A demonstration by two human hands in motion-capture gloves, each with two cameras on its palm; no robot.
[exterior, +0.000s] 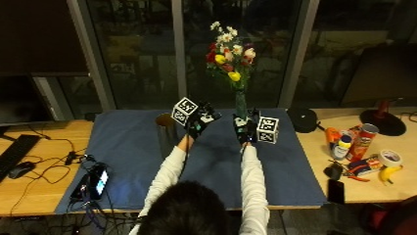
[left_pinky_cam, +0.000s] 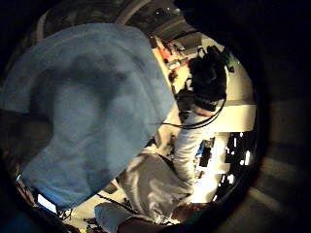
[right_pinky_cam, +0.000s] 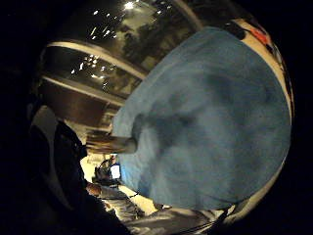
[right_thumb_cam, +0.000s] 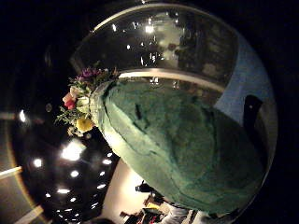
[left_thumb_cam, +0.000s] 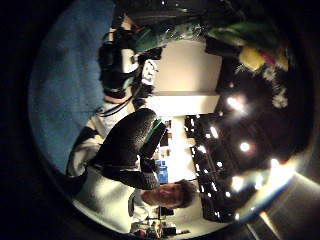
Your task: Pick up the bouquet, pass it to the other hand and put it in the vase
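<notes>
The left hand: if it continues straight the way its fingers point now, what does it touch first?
Probably the bouquet stems in the right hand; depth is unclear, so the left hand might pass it.

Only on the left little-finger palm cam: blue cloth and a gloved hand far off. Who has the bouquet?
Observer: The right hand grips the bouquet by its green-wrapped stem, flowers up.
Operator: Left hand?
Observer: The left hand is open, raised beside the stem and apart from it, holding nothing.
Operator: Vase?
Observer: The vase stands on the blue cloth just beyond the left hand, with no flowers in it.
</notes>
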